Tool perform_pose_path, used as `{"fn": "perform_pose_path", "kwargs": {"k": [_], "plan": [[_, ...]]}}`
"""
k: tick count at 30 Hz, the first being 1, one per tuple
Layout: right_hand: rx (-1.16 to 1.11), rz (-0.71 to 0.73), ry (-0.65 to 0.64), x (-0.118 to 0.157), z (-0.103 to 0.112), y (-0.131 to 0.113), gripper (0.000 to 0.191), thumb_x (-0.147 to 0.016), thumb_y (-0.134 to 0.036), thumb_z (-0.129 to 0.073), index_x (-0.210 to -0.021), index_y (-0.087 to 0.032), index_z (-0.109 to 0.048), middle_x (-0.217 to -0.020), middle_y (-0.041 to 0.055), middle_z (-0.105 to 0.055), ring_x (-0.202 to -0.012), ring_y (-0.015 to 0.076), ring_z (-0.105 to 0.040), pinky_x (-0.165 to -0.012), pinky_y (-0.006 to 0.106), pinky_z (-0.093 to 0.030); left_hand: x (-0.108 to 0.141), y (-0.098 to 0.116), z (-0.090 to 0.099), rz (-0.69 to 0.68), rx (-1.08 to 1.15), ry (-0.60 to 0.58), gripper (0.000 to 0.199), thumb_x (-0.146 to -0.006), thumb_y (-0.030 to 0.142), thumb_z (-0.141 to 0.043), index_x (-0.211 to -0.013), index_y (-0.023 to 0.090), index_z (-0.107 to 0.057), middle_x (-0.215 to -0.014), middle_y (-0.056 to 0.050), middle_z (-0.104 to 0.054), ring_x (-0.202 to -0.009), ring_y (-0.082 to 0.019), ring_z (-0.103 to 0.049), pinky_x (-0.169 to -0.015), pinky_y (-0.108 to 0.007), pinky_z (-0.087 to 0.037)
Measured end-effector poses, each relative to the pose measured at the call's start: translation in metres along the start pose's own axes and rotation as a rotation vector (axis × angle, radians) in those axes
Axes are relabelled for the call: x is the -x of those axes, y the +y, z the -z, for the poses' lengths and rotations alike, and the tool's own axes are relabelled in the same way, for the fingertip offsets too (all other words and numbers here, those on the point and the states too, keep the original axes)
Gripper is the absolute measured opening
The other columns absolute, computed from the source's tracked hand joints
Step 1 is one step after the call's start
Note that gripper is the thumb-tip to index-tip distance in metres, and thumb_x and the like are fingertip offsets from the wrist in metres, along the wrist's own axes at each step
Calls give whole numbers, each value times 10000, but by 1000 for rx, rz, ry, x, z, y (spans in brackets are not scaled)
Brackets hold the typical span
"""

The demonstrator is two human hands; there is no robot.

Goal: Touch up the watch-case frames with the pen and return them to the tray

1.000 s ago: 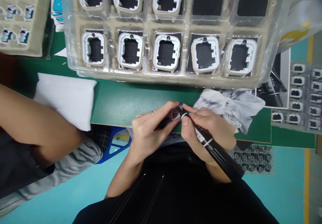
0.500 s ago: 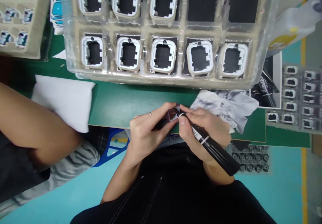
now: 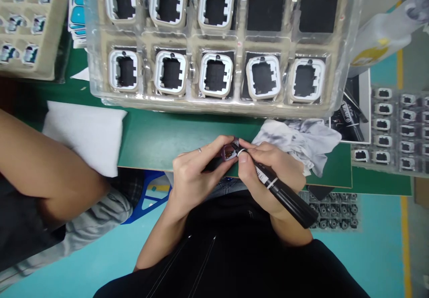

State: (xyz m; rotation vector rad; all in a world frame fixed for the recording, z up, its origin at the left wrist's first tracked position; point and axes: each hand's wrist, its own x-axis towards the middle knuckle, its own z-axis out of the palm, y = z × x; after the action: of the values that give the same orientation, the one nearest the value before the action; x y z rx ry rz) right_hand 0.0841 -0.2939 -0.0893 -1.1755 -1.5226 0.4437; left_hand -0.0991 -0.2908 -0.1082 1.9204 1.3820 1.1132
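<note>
Between the fingers of my left hand (image 3: 197,173) is a small purplish frame part (image 3: 229,152), partly hidden by the fingertips. A black marker pen (image 3: 284,195) is gripped in my right hand (image 3: 273,170), its tip at the part's upper right edge and its thick end pointing down to the right. Both hands are close together over the near edge of the green table (image 3: 150,141). Beyond them lies a clear plastic tray (image 3: 214,106) with several white square frames (image 3: 170,72), two of its visible compartments showing only black pads.
A crumpled cloth (image 3: 298,139) lies just right of my hands. At the left are a white pad (image 3: 85,132) and another person's arm (image 3: 50,159). A spray bottle (image 3: 378,39) stands at the upper right, near more trays of frames (image 3: 395,128).
The view has shifted slightly, so the tray's right side and the bottle appear a little further left. Both hands keep their grips, and the marker has barely moved.
</note>
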Motion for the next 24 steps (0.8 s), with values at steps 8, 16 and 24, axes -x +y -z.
{"fn": "perform_pose_path", "kwargs": {"k": [8,16,24], "plan": [[-168,-33,17,5,1,9,148,-987,-144,-830,-994,-287,-792,-853,-23,-839,-909,256,-924,-884,406,-819,-10,-1,7,198,353,-72,546,-861,397,-1081,-1353,258,-891,-1134,-26,-938,-979,-275,-938,-986,-369,-814],[-252,-21,17,5,1,8,232,-954,-80,-819,-1067,-282,-805,-837,-40,-812,-812,214,-871,-958,452,-822,-11,-4,12,285,485,-122,637,-796,339,-1119,-1385,256,-894,-1195,-51,-938,-993,-277,-940,-991,-344,-804],[-223,57,-1,0,2,7,252,-923,-26,-805,-1021,-257,-792,-816,-37,-810,-812,221,-883,-916,429,-833,-14,-4,12,300,563,-126,591,-785,246,-1117,-1339,268,-915,-1161,-55,-934,-1028,-277,-935,-980,-326,-803]]}}
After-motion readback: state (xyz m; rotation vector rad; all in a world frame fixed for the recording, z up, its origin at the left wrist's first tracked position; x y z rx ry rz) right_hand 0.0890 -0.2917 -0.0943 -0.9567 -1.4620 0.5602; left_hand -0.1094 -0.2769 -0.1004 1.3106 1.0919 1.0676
